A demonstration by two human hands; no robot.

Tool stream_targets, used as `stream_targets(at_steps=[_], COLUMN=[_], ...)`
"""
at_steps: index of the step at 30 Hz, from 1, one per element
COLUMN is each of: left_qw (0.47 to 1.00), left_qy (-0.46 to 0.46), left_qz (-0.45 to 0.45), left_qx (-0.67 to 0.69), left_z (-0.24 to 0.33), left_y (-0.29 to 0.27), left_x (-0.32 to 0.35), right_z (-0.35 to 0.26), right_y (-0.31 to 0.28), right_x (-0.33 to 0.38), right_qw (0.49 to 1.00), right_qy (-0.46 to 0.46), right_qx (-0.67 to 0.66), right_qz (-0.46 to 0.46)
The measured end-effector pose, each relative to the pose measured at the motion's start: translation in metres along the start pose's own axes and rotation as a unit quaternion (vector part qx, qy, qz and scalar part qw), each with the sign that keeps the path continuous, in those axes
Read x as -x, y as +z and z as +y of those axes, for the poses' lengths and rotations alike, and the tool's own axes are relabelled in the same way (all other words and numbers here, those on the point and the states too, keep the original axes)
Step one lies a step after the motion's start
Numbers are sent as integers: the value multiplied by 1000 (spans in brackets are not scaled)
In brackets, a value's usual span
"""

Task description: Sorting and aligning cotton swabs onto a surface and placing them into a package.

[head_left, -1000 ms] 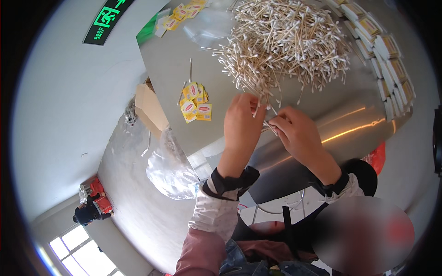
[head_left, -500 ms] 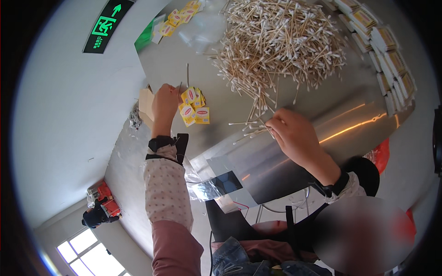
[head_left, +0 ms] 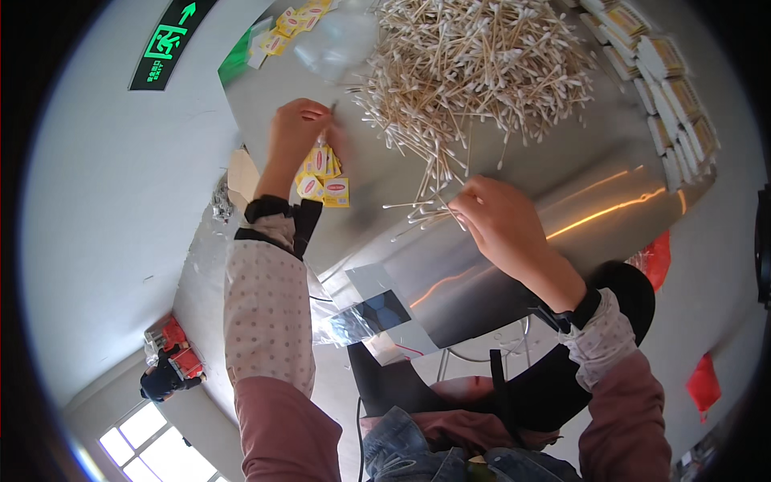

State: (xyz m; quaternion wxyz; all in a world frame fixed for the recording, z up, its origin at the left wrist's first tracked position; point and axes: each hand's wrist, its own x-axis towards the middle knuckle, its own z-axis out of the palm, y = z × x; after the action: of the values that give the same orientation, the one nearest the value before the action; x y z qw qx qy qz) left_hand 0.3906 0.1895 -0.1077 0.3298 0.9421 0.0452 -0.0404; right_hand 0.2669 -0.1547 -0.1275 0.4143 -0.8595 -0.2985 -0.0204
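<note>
Head view. L hand (head_left: 297, 132), upper L of the metal table (head_left: 365, 173), w/ thumb & fingers drawn together, pinching a thin grey stick (head_left: 333, 108) at the tips; its far end is too small to make out. Yellow packets (head_left: 336, 193) lie just below this hand, overlapping. R hand (head_left: 499, 218), nearer the table's front edge, w/ thumb & forefinger pressed together on a few cotton swabs (head_left: 424, 206), which fan out to its L; exact no. cannot be told. Main swab heap (head_left: 482, 72) lies above R hand, upper ctr. of table, its loose lower edge trailing down toward the pinched swabs. Upper L: more yellow packets (head_left: 303, 20) next to clear plastic film (head_left: 337, 46). R side: stacked small packs (head_left: 675, 96), in a curved row along the table edge. Bkgd., lower L: a person in dark clothing (head_left: 163, 376) beside red material (head_left: 183, 353), near a bright window (head_left: 157, 442).
</note>
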Motion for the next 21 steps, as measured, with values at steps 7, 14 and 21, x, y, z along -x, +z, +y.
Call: stream_targets(at_steps=[7,14,21], left_qw=[993,990,984], left_qy=[1,105,73], left_qz=[118,73,155], left_qx=[-17,59,54], left_z=[81,106,121], left_y=[62,112,111], left_x=[111,152,177], right_z=[8,1,-2], right_y=[-9,-8,-13], right_x=[10,11,8], right_qw=[1000,999,997], right_qy=[-9,-24,-3], right_qx=[17,21,13], right_qz=[-7,-36,-80])
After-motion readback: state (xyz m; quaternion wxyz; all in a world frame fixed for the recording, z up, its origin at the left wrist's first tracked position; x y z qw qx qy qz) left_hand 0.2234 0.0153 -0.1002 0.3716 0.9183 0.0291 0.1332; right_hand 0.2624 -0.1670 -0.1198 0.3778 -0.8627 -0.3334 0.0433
